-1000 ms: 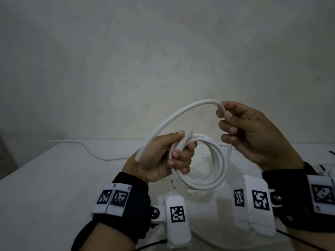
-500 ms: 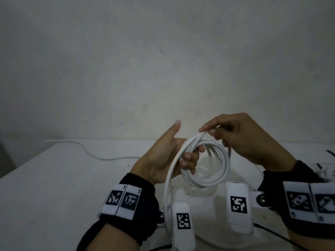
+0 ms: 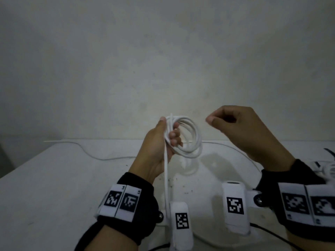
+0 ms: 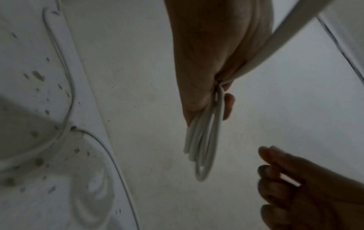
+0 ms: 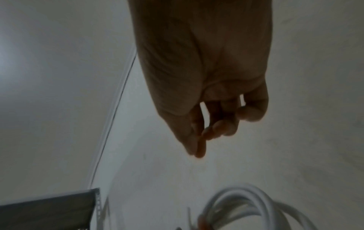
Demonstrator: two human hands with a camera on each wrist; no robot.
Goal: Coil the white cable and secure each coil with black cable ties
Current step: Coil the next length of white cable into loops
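A white cable coil of several loops hangs in the air above the table, and my left hand grips its left side with the fingers curled round the loops. The cable's loose tail drops straight down from that hand past the wrist. In the left wrist view the coil shows edge-on below the left hand. My right hand hovers just right of the coil, apart from it, fingers curled and thumb against forefinger, holding nothing. The right wrist view shows the right hand the same way, with the coil blurred below.
The white table meets a plain wall. A thin white cable trails over the table at the back left. At the right edge lie black cable ties and another white coil. A dark object sits low in the right wrist view.
My right hand brought a loop onto the coil, let go of the cable and drew off to the right. My left hand closed on the added loop and lifted the coil slightly.
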